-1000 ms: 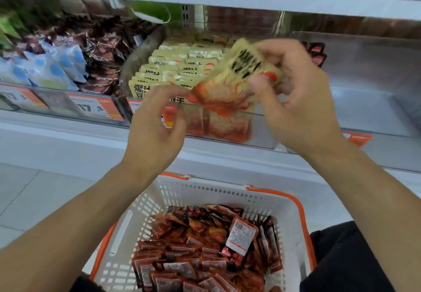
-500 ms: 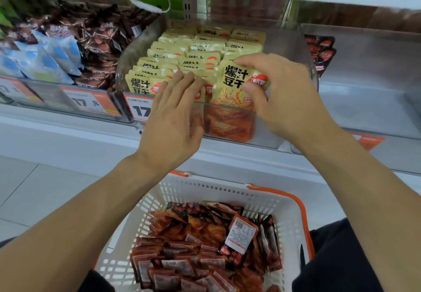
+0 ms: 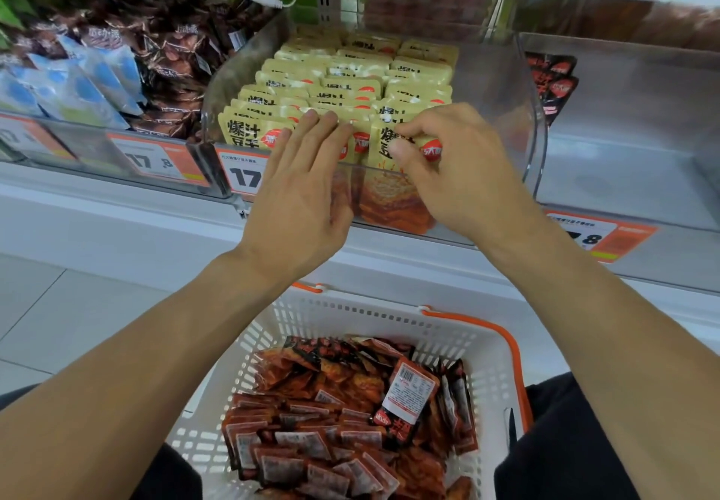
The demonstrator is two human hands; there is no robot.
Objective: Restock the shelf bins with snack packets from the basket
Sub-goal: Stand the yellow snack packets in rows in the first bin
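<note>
My right hand [image 3: 463, 172] pinches the top of a yellow snack packet [image 3: 393, 172] between thumb and curled fingers, at the front of the clear bin [image 3: 535, 141], where the packet stands upright against the front wall. Just beside it my left hand [image 3: 302, 191] lies flat, fingers straight and together, pressing on the front-row packets next to the one I hold. Beyond both hands the bin is filled with rows of the same yellow packets [image 3: 350, 74], standing one behind another. Under my left fingers a price label [image 3: 243, 174] on the bin front reads 17. Out past my left hand sits a neighbouring bin with dark brown packets [image 3: 175, 59] and blue ones [image 3: 74, 86]. Out past my right hand another clear bin [image 3: 631, 117] has a few black-and-red packets at its back. Below my wrists is the white basket [image 3: 389, 316] with orange handles, holding a heap of red packets [image 3: 343, 421].
</note>
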